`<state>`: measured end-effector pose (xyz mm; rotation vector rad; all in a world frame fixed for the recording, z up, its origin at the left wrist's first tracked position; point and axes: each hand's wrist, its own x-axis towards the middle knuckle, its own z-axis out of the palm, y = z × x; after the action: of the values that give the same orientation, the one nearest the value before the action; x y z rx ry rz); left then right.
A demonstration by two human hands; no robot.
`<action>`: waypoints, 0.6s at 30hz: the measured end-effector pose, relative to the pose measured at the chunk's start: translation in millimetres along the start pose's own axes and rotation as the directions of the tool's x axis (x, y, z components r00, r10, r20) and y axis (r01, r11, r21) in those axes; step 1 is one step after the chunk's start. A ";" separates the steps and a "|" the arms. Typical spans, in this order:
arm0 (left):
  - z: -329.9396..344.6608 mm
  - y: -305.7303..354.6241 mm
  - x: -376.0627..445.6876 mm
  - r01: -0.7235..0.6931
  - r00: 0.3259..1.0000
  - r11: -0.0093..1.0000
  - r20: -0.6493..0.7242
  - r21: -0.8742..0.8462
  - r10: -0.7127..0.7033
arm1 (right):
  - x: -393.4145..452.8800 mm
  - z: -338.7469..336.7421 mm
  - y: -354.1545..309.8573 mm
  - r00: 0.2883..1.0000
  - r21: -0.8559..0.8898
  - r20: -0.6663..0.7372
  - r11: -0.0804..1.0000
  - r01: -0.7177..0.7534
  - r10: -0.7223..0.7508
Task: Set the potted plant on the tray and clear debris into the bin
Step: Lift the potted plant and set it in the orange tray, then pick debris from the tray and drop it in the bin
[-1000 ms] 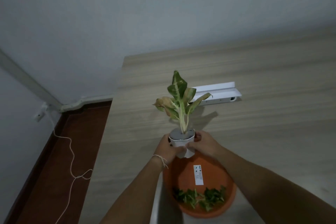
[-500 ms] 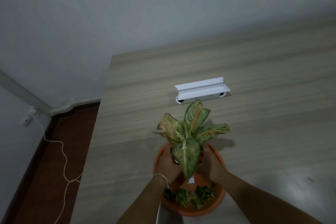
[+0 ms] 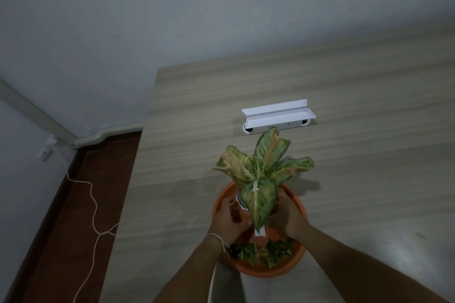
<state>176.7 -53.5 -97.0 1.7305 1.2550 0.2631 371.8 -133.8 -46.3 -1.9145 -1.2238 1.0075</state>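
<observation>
A potted plant (image 3: 258,179) with green and yellowish leaves stands in a small white pot inside the round orange tray (image 3: 299,204) on the wooden table. My left hand (image 3: 230,219) and my right hand (image 3: 288,216) wrap the pot from either side; the leaves hide most of the pot. Green leaf debris (image 3: 261,252) lies in the tray's near part. No bin is in view.
A white folded holder (image 3: 278,117) lies on the table (image 3: 357,155) behind the plant. The table's left edge drops to a dark red floor (image 3: 73,204) with a white cord (image 3: 93,216) and a wall socket (image 3: 46,151).
The plant came down from above the table toward me and into the orange tray, both hands staying on the pot. In the last half second it barely moved.
</observation>
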 end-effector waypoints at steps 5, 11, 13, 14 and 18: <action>-23.0 27.5 -33.1 0.021 0.998 1.000 0.063 0.013 -0.022 | -9.4 3.1 -5.6 0.999 -0.076 -0.028 0.996 -0.047 0.045; -34.3 40.1 -46.7 -0.209 0.927 0.873 0.373 0.441 0.034 | -38.6 10.5 0.1 0.989 -0.179 0.141 0.984 -0.012 0.037; -33.8 46.0 -48.2 -0.257 0.902 0.802 0.431 0.539 0.000 | -44.3 15.6 -12.5 0.964 -0.298 0.256 0.955 0.007 0.073; -33.6 49.8 -48.7 -0.281 0.888 0.760 0.460 0.587 -0.027 | -45.0 20.1 -16.8 0.952 -0.342 0.300 0.939 0.045 0.063; -32.5 55.4 -50.9 -0.364 0.872 0.554 0.483 0.749 -0.079 | -43.3 41.1 -28.7 0.892 -0.555 0.448 0.802 0.222 0.063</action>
<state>167.6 -78.9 -19.5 2.5039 0.8806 -0.7773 312.4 -159.1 -31.8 -2.1156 -2.0822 1.1490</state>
